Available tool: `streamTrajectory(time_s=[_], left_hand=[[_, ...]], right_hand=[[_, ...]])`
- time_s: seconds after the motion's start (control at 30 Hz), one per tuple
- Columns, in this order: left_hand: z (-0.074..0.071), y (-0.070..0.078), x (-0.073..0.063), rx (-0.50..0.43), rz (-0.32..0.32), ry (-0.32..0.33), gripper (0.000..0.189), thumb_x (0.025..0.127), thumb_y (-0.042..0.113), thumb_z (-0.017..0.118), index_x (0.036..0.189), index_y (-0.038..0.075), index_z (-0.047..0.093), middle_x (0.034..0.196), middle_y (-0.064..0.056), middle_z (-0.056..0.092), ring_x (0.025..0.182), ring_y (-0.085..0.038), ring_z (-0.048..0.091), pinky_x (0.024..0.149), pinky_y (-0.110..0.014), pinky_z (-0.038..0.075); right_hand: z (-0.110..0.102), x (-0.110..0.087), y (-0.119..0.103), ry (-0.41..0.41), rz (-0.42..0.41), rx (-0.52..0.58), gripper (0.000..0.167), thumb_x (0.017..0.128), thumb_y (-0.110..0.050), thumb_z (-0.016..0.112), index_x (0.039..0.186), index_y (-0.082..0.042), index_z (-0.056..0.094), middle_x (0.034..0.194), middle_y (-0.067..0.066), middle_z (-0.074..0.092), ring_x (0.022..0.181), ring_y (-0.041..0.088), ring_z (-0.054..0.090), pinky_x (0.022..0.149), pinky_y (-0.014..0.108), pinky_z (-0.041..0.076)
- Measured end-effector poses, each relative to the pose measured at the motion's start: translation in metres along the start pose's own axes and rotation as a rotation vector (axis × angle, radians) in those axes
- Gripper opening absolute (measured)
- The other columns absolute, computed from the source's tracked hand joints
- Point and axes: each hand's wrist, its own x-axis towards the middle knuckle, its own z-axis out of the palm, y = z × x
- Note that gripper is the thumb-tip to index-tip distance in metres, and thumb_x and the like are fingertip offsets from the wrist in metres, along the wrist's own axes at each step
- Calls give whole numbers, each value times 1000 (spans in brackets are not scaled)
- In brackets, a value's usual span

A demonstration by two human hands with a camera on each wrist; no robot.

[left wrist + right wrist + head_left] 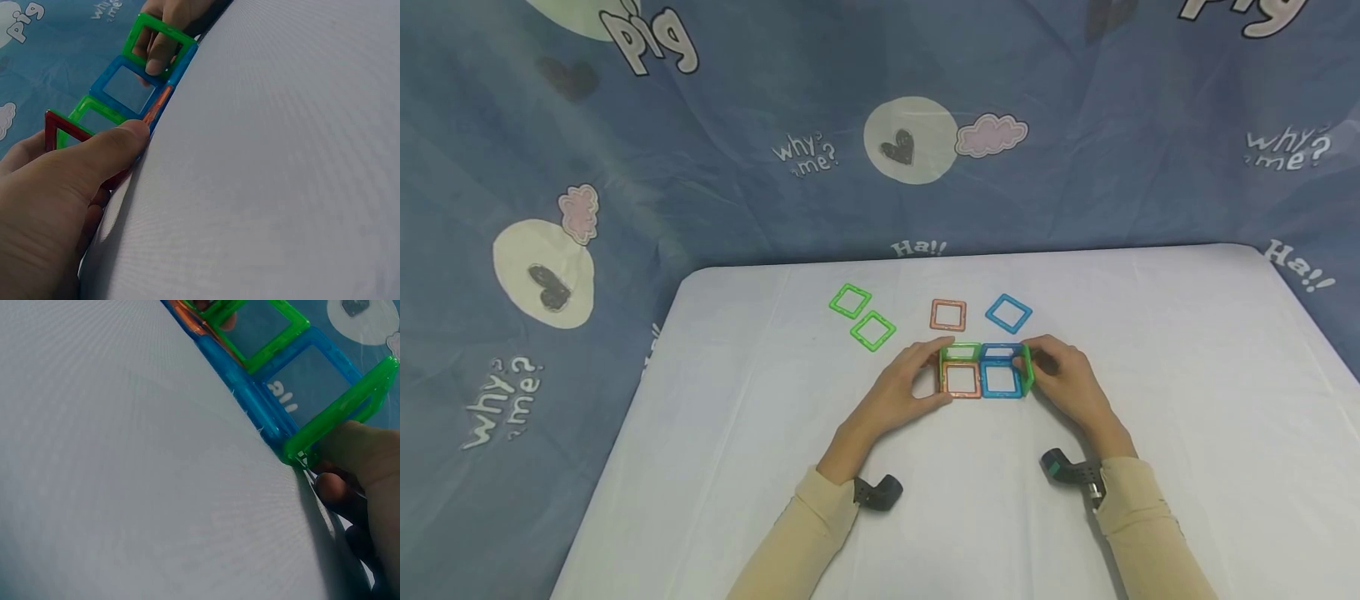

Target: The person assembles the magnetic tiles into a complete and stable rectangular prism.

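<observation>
A low structure of square magnetic tiles stands on the table in the head view. Its floor is an orange tile [962,395] beside a blue tile [1002,396], both lying flat. Along the back edge rise a green tile [962,345] and a second blue tile [1002,345]. My left hand [891,392] grips the left end, thumb at the front corner and fingertips at the back one. There a red upright tile [70,124] shows in the left wrist view, partly hidden by the thumb. My right hand [1071,387] pinches a green upright tile [1028,371] at the right end.
Behind the structure lie two loose green tiles [873,347], an orange tile [948,328] and a blue tile [1009,297]. A white cloth covers the table [737,375]. Beyond its far edge hangs a blue printed curtain [737,217].
</observation>
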Motion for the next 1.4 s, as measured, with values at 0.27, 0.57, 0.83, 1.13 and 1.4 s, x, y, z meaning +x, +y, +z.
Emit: streamTrajectory(time_s=[0.27, 0.57, 0.83, 1.13, 1.4], left_hand=[[-2, -3, 2, 3, 10, 14, 89, 77, 29, 79, 146, 41, 25, 124, 9, 53, 115, -5, 51, 103, -24, 44], [-6, -3, 6, -3, 9, 28, 86, 77, 29, 79, 145, 40, 28, 125, 8, 54, 117, -6, 52, 103, -23, 44], [-7, -4, 6, -7, 4, 19, 85, 77, 30, 78, 144, 41, 28, 126, 9, 53, 117, -7, 52, 103, -25, 44], [-4, -4, 0, -15, -17, -10, 84, 78, 31, 78, 144, 43, 27, 125, 10, 53, 115, -7, 52, 103, -30, 45], [-2, -2, -5, -15, -17, -12, 82, 78, 35, 77, 144, 40, 29, 126, 10, 52, 114, -7, 52, 102, -30, 46]], right_hand=[[-1, 6, -6, -4, -2, -53, 27, 90, -24, 64, 112, -9, 61, 107, 12, 67, 107, 32, 59, 101, 52, 39], [-1, 11, -8, 11, -6, -79, 27, 90, -25, 63, 112, -9, 60, 104, 11, 67, 103, 30, 59, 99, 51, 39], [0, 11, -6, -3, 12, -71, 30, 91, -28, 62, 113, -8, 60, 110, 13, 67, 109, 33, 57, 102, 53, 36], [3, 1, -3, -19, 20, -54, 26, 93, -24, 58, 114, -9, 60, 114, 13, 66, 117, 34, 54, 107, 55, 33], [5, -2, -3, -4, -30, -44, 21, 92, -17, 60, 111, -8, 61, 108, 13, 68, 110, 34, 59, 102, 54, 36]])
